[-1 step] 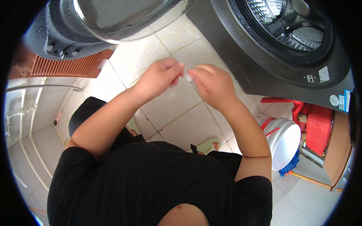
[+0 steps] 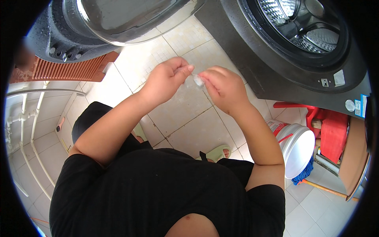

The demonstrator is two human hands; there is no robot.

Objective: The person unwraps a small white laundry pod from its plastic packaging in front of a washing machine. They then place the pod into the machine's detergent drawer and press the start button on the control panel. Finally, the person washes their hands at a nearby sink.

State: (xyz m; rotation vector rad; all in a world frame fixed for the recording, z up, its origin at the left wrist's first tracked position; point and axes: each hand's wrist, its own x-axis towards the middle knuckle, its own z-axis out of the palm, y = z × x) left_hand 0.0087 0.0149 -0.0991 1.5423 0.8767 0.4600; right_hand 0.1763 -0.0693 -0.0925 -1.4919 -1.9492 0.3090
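A small, crumpled, whitish see-through piece [image 2: 198, 80] that looks like thin plastic film is between my hands, above the tiled floor. My right hand [image 2: 223, 87] is closed, thumb and fingers pinching its right side. My left hand [image 2: 167, 81] is closed too, its thumb and forefinger pinched together at the upper left end of the piece. Just what the piece is cannot be made out. The open washing machine drum [image 2: 312, 23] lies beyond my right hand, and the round machine door [image 2: 130, 19] hangs swung out beyond my left.
A white bucket [image 2: 298, 154] stands to the right beside a blue mop head [image 2: 304, 173], a red plastic thing [image 2: 333, 134] and cardboard [image 2: 352, 150]. At left are a brown ribbed board [image 2: 65, 70] and white pipes [image 2: 36, 114]. My green slippers [image 2: 216, 154] rest on the tiles [image 2: 189, 128].
My hands have drawn slightly apart, and more of the whitish piece shows between the fingertips. The surroundings look the same.
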